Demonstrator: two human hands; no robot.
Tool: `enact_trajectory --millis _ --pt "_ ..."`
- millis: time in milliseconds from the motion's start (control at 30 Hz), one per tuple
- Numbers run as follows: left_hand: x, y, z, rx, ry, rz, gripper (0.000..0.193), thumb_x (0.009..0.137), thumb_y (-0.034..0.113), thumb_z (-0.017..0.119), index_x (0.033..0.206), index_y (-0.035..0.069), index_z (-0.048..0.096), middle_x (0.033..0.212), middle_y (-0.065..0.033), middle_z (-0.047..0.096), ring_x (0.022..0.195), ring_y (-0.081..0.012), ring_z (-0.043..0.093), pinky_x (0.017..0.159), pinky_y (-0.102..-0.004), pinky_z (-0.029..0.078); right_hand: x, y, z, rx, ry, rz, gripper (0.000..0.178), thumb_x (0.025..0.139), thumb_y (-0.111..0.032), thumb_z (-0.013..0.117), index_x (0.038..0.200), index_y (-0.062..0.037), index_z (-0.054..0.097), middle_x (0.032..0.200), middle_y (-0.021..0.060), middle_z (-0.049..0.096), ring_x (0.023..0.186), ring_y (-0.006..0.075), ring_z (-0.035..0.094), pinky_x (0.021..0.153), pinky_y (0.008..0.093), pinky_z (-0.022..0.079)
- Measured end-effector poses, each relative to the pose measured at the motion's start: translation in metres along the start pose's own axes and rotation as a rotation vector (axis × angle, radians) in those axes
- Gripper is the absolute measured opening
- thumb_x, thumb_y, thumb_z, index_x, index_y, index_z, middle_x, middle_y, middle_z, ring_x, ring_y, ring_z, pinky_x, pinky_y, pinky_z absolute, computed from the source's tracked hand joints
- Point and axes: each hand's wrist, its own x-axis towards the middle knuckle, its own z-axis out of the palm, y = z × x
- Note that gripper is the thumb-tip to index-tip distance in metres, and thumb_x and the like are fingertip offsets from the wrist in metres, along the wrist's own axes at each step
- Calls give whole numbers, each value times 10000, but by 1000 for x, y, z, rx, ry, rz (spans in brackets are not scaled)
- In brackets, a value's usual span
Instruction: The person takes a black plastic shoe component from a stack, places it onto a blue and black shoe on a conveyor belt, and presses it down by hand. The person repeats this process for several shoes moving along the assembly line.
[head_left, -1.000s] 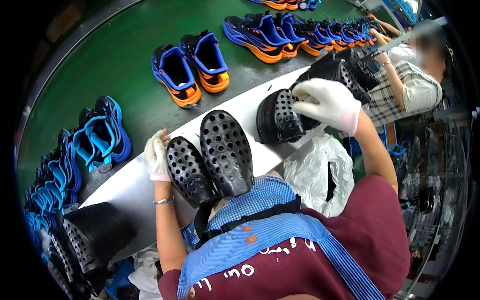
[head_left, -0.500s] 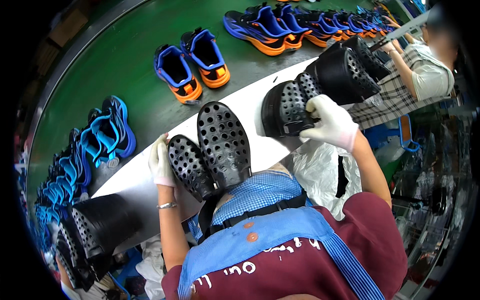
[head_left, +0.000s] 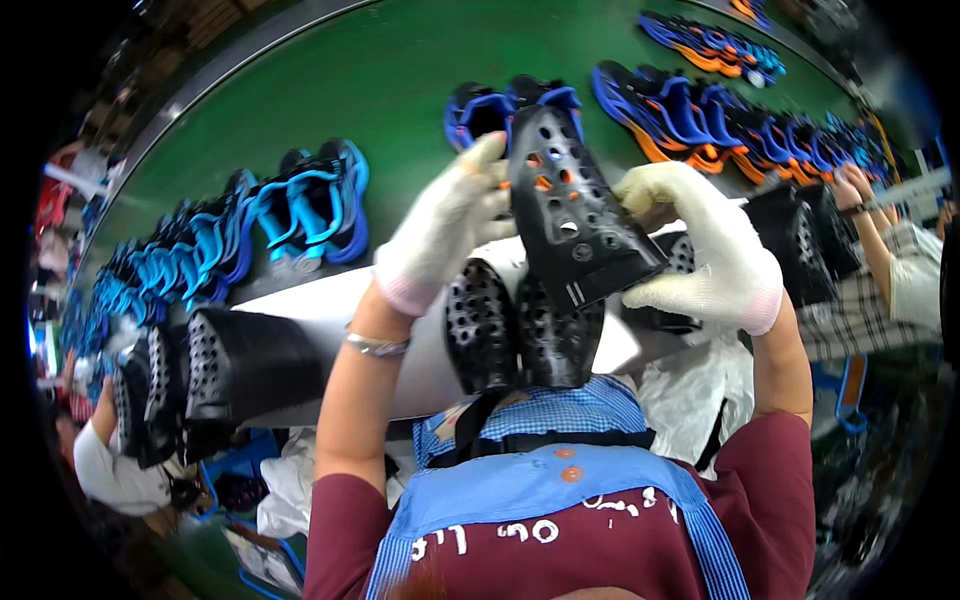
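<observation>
A black perforated plastic shoe form is tilted up in the air before me, with orange showing through some of its holes. My right hand, in a white glove, grips its right side, thumb by the wide lower end. Beside its left edge is my gloved left hand, fingers spread; whether they touch the form is unclear. Below, a left perforated form and a right one stand at the white table edge, the right one partly covered. Another black form shows partly behind my right hand.
Blue-and-black shoes line the green conveyor at left; orange-soled shoes line it at right. More black forms stand on the white table at left and right. Other people work at both sides.
My hands have come together and lifted a black form off the table. The left hand has left the table's edge. My view has shifted, so the shoes appear farther right.
</observation>
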Motion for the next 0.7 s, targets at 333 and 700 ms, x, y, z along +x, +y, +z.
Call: enact_trajectory --millis 333,700 --pt "12 3 -24 -45 292 225 454 916 292 621 1285 64 487 1046 -76 585 953 -185 615 839 -338 535 80 2 60 -75 -126 22 486 831 -379 686 1057 46 622 874 220 658 822 348 663 745 406 519" --pt "33 -9 -74 527 353 -35 333 968 346 592 1074 32 621 931 -40 635 887 -146 597 845 -304 487 115 39 63 -507 -207 78 397 874 -385 633 895 7 572 772 212 655 730 393 660 671 470 524"
